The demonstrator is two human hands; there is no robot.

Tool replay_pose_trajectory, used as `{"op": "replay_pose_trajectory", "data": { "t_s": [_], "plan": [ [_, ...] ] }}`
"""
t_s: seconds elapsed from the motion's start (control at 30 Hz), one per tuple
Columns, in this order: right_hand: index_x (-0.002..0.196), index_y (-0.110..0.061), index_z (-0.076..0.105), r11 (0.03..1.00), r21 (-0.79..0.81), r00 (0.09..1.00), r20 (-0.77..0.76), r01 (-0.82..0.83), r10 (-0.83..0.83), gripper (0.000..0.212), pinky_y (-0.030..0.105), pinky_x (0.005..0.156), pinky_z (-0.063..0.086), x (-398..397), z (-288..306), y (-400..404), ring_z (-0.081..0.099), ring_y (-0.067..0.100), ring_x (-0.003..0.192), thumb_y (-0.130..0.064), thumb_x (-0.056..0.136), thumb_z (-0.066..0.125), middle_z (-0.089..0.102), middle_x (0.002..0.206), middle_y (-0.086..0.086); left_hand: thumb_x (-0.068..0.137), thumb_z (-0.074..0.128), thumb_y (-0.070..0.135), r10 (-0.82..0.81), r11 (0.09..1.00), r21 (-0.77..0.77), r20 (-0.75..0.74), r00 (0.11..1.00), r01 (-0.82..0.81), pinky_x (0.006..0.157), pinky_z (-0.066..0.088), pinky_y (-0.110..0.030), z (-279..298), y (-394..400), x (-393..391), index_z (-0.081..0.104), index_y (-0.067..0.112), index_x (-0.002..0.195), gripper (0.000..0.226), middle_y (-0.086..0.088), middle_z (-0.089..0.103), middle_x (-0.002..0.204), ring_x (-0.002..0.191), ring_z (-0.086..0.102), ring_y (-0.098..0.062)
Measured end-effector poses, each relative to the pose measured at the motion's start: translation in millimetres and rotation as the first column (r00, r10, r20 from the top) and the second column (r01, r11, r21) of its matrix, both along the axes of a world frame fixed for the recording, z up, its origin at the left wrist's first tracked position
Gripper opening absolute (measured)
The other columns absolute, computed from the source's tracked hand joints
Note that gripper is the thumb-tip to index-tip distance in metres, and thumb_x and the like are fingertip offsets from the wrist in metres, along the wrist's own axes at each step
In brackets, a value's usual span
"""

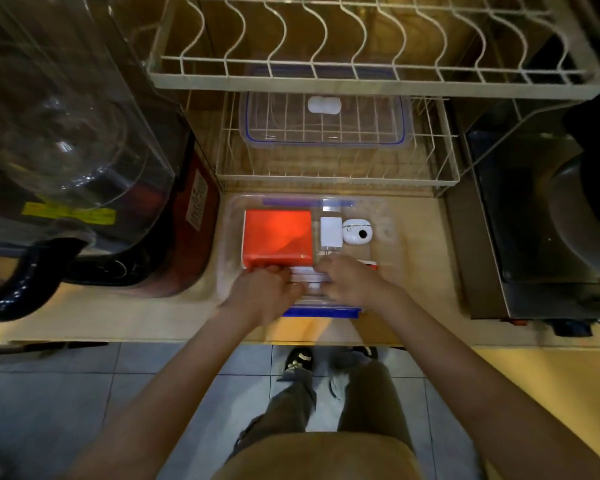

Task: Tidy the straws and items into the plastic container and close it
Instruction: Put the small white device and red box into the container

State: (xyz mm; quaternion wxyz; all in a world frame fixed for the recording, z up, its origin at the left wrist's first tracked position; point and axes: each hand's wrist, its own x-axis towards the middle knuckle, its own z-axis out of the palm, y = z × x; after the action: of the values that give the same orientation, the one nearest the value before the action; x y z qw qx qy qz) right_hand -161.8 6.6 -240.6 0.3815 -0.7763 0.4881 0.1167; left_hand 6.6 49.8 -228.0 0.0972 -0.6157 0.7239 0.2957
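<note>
The plastic container [388,251] sits open on the wooden counter [416,306], close to the counter's front edge, with one blue latch [321,312] at its near rim and another blue latch [309,202] at its far rim. Inside it lie one orange box [278,237] at the left, one white charger plug [331,232] just right of the box, and one small round white device [357,231] touching the plug's right side. A bundle of white straws [309,277] lies across the near part of the container; they blur together, so their number cannot be told.

Two hands reach into the near end. The left hand [267,289] has its fingers curled over the left end of the straws, beside the orange box's near edge. The right hand [352,280] has its fingers curled over the right end of the bundle. Both appear to grip the straws, though motion blur hides the fingertips.

The container's clear lid [323,133], blue-trimmed, rests in the lower tier of the wire dish rack [444,178] behind, with one white object [324,105] on it. The right part of the container floor is bare. A glass jug [66,126] stands close on the left and a dark appliance [534,220] on the right, leaving narrow strips of counter either side.
</note>
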Motion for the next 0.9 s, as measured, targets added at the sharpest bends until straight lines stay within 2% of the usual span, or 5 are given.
{"op": "replay_pose_trajectory", "data": {
  "t_s": [0.07, 0.17, 0.43, 0.67, 0.9],
  "plan": [
    [0.113, 0.001, 0.06, 0.999, 0.041, 1.0, 0.004, 0.01, -0.011, 0.029, 0.044, 0.094, 0.047, -1.7, 1.1, -1.1, 0.054, 0.032, 0.11, -0.004, 0.086, 0.049, 0.058, 0.118, 0.017, 0.072, -0.002, 0.065, -0.069, 0.997, 0.032, 0.05, 0.996, 0.068, 0.096, 0.041, -0.039, -0.3, 0.9, -0.1, 0.053, 0.024, 0.124, 0.086, -0.007, 0.056, 0.13, 0.119, 0.05, -0.028],
    [0.119, 0.0, 0.058, 0.996, 0.077, 0.998, 0.039, 0.043, -0.047, 0.034, 0.04, 0.1, 0.043, -2.9, 4.3, -1.4, 0.051, 0.03, 0.116, 0.002, 0.086, 0.047, 0.056, 0.125, 0.017, 0.088, 0.023, 0.056, 0.05, 0.999, 0.007, -0.043, 0.998, -0.05, 0.097, 0.041, -0.04, 1.2, 2.3, -1.7, 0.055, 0.019, 0.123, 0.059, -0.007, 0.055, 0.129, 0.117, 0.051, -0.027],
    [0.129, -0.003, 0.052, 0.981, 0.165, 0.991, 0.073, 0.101, -0.114, 0.042, 0.035, 0.103, 0.038, 0.8, 4.7, 2.8, 0.047, 0.027, 0.125, 0.0, 0.089, 0.043, 0.05, 0.138, 0.014, 0.091, 0.036, 0.05, 0.038, 0.987, -0.152, -0.154, 0.987, -0.061, 0.068, 0.042, -0.025, 1.4, 4.6, -1.2, 0.068, 0.012, 0.08, 0.051, -0.007, 0.071, 0.087, 0.077, 0.065, -0.02],
    [0.129, -0.004, 0.051, 0.969, 0.204, 0.978, 0.123, 0.14, -0.167, 0.04, 0.037, 0.103, 0.04, 1.1, 11.4, 6.2, 0.048, 0.026, 0.122, -0.001, 0.09, 0.041, 0.05, 0.136, 0.014, 0.092, 0.032, 0.052, 0.051, 0.986, -0.153, -0.079, 0.996, -0.063, 0.049, 0.03, -0.018, 8.9, 4.7, -4.0, 0.063, 0.013, 0.066, 0.056, 0.006, 0.049, 0.053, 0.052, 0.049, -0.009],
    [0.12, -0.008, 0.059, 0.949, 0.147, 0.934, 0.184, 0.28, -0.305, 0.029, 0.033, 0.093, 0.048, -11.5, 18.1, 5.9, 0.058, 0.024, 0.108, -0.008, 0.095, 0.044, 0.062, 0.12, 0.01, 0.093, 0.035, 0.047, 0.035, 0.999, -0.024, -0.072, 0.997, -0.037, 0.079, 0.049, -0.032, 15.7, -2.1, 3.0, 0.068, 0.019, 0.096, 0.043, -0.006, 0.071, 0.095, 0.089, 0.065, -0.022]
  ]
}}
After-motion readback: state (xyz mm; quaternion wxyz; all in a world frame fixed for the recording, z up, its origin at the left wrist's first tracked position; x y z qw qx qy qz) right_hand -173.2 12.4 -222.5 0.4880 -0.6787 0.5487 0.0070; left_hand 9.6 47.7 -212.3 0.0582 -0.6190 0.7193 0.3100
